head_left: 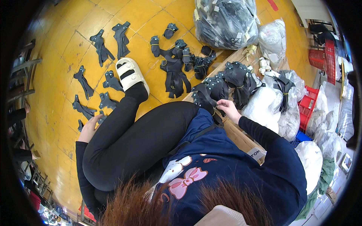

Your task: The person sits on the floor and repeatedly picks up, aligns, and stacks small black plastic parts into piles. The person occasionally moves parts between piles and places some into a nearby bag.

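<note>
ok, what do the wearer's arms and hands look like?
Long, plain dark sleeves, the left sleeve and right sleeve both ending near the wrist. Left hand and right hand are bare, without gloves. Rings or nail colour: too small to tell.

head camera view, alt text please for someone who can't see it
A person's right hand pinches a black strip beside black bundles, while the left hand is down by flat black pieces on a yellow tiled floor. Stuffed plastic bags stand ahead and to the right.
</note>
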A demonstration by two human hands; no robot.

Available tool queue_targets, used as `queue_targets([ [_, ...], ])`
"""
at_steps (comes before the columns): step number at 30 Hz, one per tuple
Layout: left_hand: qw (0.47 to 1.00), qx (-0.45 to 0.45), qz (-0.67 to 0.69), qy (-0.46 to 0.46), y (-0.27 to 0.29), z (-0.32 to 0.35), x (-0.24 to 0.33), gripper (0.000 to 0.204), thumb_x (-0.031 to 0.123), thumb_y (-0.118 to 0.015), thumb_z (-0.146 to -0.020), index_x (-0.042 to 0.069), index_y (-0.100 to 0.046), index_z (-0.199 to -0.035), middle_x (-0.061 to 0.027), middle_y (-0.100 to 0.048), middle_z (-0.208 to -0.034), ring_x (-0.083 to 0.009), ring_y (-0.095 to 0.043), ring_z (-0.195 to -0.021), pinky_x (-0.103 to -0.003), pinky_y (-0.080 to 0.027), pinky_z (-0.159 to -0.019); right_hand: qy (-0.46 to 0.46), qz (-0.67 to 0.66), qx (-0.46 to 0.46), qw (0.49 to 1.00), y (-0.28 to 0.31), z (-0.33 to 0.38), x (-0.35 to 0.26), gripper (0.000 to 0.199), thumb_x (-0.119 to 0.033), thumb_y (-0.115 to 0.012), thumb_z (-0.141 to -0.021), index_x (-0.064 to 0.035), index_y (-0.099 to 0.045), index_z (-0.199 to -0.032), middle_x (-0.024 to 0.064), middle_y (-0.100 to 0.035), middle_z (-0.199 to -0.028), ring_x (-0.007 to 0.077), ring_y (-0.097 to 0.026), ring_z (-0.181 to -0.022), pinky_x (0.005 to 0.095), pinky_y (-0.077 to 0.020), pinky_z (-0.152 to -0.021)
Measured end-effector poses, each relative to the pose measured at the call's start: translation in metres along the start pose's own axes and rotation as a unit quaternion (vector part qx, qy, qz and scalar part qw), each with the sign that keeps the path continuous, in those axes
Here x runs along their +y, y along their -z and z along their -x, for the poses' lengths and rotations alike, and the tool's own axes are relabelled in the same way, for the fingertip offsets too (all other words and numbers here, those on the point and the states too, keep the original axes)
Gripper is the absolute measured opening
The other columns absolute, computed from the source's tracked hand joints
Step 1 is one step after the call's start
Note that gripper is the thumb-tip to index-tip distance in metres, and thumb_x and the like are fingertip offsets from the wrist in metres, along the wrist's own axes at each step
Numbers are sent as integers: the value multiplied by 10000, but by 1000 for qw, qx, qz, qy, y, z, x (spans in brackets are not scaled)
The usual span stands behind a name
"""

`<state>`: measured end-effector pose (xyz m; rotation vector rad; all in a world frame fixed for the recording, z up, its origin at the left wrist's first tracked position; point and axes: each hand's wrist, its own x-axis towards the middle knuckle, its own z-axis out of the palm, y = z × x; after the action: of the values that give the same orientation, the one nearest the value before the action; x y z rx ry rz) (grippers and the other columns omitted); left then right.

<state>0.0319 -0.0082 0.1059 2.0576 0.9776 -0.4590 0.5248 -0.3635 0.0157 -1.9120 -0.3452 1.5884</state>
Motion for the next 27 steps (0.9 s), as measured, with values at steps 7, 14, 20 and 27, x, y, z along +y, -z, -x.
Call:
queue_targets([
  [7,1000,6,-3,6,2,1,3,370,77,-572,-855,27,-513,-1217,-187,-598,-1137,-352,-570,-1059,-379,-459,-893,45,-36,-34,998,-8,-9,-12,90,-31,-521,-853,-17,-597,-900,-12,-603,-802,61,-541,-713,210,-429,-660],
  [14,1000,-3,2,29,3,0,7,368,93,-581,-859,21,-515,-1214,-183,-595,-1159,-347,-567,-1074,-371,-459,-902,-96,-79,-34,992,2,-5,8,100,-66,-474,-877,-44,-568,-899,18,-587,-736,98,-559,-629,231,-448,-571],
  [20,1000,6,-8,14,2,2,1,370,91,-582,-858,21,-517,-1215,-176,-597,-1158,-344,-568,-1073,-372,-457,-905,-119,-72,-25,990,7,-6,17,114,-73,-469,-870,-65,-569,-925,1,-567,-716,83,-547,-625,226,-416,-549],
  [27,1000,3,-6,16,3,1,3,366,106,-578,-864,20,-520,-1215,-176,-596,-1157,-342,-565,-1076,-374,-454,-907,-123,-139,-78,980,16,-9,17,134,-117,-476,-902,-79,-582,-975,25,-626,-793,83,-568,-670,218,-412,-568],
])
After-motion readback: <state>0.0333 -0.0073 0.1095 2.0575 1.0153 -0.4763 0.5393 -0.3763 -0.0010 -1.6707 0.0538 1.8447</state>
